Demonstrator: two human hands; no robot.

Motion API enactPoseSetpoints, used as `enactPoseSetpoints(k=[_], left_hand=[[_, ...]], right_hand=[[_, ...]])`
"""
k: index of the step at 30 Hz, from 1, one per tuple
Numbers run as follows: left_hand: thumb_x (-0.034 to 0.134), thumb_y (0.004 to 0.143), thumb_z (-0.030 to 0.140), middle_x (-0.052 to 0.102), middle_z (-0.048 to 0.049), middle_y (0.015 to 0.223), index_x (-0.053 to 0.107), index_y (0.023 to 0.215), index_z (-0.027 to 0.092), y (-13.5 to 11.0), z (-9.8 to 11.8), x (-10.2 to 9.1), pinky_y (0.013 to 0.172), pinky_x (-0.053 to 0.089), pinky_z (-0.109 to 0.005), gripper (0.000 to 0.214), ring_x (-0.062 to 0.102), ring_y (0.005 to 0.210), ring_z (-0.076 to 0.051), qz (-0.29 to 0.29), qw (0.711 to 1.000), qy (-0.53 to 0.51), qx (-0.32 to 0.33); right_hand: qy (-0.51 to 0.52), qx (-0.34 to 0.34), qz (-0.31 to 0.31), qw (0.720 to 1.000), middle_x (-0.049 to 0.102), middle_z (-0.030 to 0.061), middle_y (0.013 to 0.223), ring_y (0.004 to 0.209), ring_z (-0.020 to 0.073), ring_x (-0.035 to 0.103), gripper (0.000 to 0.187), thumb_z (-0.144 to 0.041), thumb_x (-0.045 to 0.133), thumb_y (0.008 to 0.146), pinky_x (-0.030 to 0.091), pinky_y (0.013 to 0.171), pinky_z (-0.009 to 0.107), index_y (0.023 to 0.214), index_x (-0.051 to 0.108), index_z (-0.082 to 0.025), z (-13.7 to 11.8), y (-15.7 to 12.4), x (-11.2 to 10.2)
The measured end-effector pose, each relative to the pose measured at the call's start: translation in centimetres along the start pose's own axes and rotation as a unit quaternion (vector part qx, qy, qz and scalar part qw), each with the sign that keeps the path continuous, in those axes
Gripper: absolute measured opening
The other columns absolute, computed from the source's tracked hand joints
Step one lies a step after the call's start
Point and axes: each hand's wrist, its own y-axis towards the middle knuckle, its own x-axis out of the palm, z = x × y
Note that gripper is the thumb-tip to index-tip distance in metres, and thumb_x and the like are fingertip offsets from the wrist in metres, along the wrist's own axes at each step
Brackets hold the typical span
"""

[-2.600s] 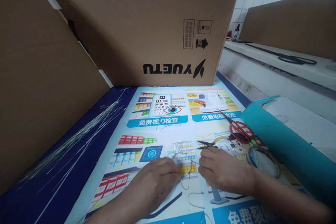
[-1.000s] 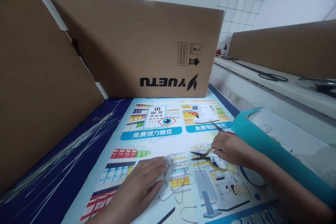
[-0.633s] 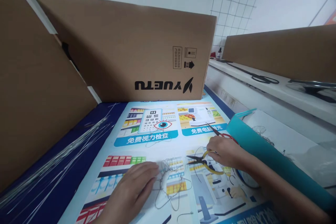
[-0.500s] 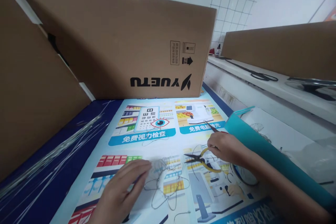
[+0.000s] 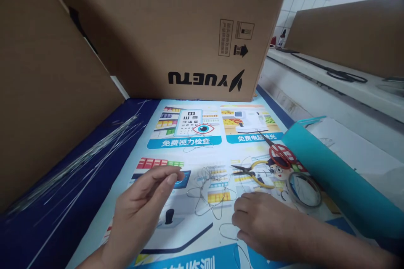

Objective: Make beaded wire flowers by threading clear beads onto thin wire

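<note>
My left hand is lifted a little above the printed poster, its thumb and forefinger pinched together; whatever is between them is too thin to see. Just right of those fingertips a bent wire figure with several loops lies flat on the poster. My right hand rests on the poster with curled fingers, their tips beside a loose wire loop that runs under the hand. Beyond it lie yellow-handled pliers, untouched.
Red scissors and a tape roll lie right of the pliers, against a teal roll. A bundle of straight wires lies on the blue surface at left. Big cardboard boxes stand behind and to the left.
My right hand has left the pliers and come back toward me, near the loose wire loop. My left hand has lifted off the wire figure and pinched its fingers. The view tilted down.
</note>
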Motion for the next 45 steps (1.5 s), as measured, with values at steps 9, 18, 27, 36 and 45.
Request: enactPoseSetpoints(k=[9, 18, 27, 36, 45], left_hand=[[0.056, 0.086, 0.032, 0.069, -0.0023, 0.089, 0.063, 0.095, 0.021, 0.2, -0.4, 0.1, 0.075, 0.053, -0.027, 0.016, 0.065, 0.084, -0.017, -0.083, 0.995, 0.043, 0.024], [0.05, 0.088, 0.034, 0.065, -0.0001, 0.075, 0.063, 0.081, 0.021, -0.1, 1.1, 1.1, 0.059, 0.048, -0.023, 0.019, 0.06, 0.068, -0.014, -0.259, 0.956, 0.13, 0.053], [0.046, 0.088, 0.034, 0.059, 0.0017, 0.064, 0.056, 0.067, 0.019, -2.1, 0.9, 2.6, 0.053, 0.04, -0.018, 0.028, 0.053, 0.061, -0.012, -0.366, 0.92, 0.135, 0.047], [0.045, 0.089, 0.028, 0.061, 0.0017, 0.07, 0.057, 0.073, 0.019, -2.2, 0.2, 2.9, 0.056, 0.038, -0.017, 0.021, 0.054, 0.063, -0.011, -0.394, 0.902, 0.158, 0.079], [0.048, 0.089, 0.027, 0.062, 0.0022, 0.068, 0.057, 0.073, 0.019, -2.2, -0.8, 3.1, 0.056, 0.036, -0.017, 0.02, 0.054, 0.062, -0.01, -0.389, 0.899, 0.172, 0.103]], right_hand=[[-0.12, 0.006, 0.043, 0.992, 0.06, 0.0077, 0.072, 0.061, 0.0195, 0.052, 0.007, -0.017, 0.061, 0.072, 0.032, 0.05, 0.031, 0.077, 0.059, -0.014, -1.0, 1.4, 2.8], [0.033, 0.125, 0.161, 0.978, 0.059, 0.0039, 0.071, 0.061, 0.0163, 0.052, 0.007, -0.013, 0.051, 0.07, 0.03, 0.051, 0.029, 0.072, 0.056, -0.018, -0.5, 1.7, 4.0], [0.166, 0.15, 0.277, 0.934, 0.055, 0.001, 0.068, 0.063, 0.0143, 0.051, 0.011, -0.01, 0.047, 0.065, 0.036, 0.057, 0.024, 0.069, 0.049, -0.02, -1.3, 2.4, 4.6], [0.364, 0.146, 0.207, 0.896, 0.056, -0.0013, 0.072, 0.063, 0.0119, 0.049, 0.009, -0.017, 0.054, 0.071, 0.037, 0.057, 0.02, 0.078, 0.051, -0.021, -1.0, 2.6, 5.0], [0.435, 0.095, 0.251, 0.86, 0.057, -0.0005, 0.071, 0.067, 0.012, 0.053, 0.009, -0.012, 0.053, 0.071, 0.04, 0.061, 0.02, 0.073, 0.056, -0.021, -0.9, 3.4, 4.7]])
